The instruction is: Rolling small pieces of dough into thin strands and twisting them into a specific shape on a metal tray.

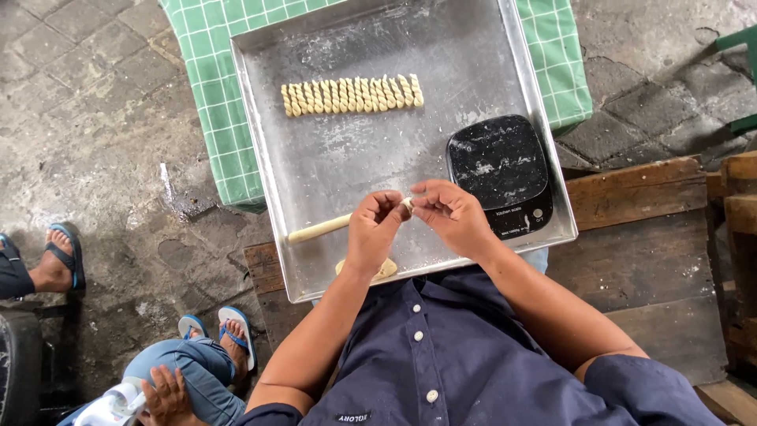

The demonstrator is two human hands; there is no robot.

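Note:
Over the near part of a large metal baking tray [315, 166], my left hand [374, 229] and my right hand [451, 214] meet and pinch the end of a long pale dough rope [319, 229]. The rope stretches out to the left across the tray. A lump of dough [385, 270] lies under my left wrist at the tray's near edge. A row of several small twisted dough pieces [352, 95] lies near the far side of the tray.
A black kitchen scale [498, 170] dusted with flour sits at the tray's right. The tray rests on a green checked cloth [209, 95] and a wooden bench [646, 237]. Another person's hand [167, 394], knee and sandalled feet [229, 331] are at lower left on the paved floor.

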